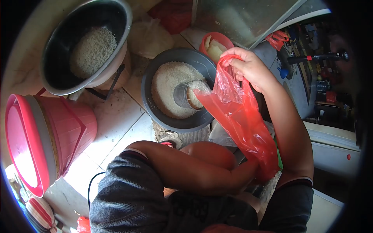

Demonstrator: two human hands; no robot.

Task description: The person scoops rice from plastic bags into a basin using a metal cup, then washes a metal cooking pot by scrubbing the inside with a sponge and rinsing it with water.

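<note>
My right hand (250,66) pinches the gathered top of a red plastic bag (243,120), which hangs down and to the right. My left forearm crosses over my knee to the bag's lower part. There my left hand (253,167) is mostly hidden by the red plastic, so its fingers do not show. Just left of the bag stands a dark grey basin (155,116) of white rice (165,85). A clear cup (181,95) filled with rice lies tilted on that rice, close to the bag's upper left corner.
A larger metal bowl (126,23) with rice stands at upper left. Below it is a pink lidded bucket (74,132). A small red tub (222,38) with pale pieces sits behind the basin. A glass-sided cabinet (241,19) stands at the back.
</note>
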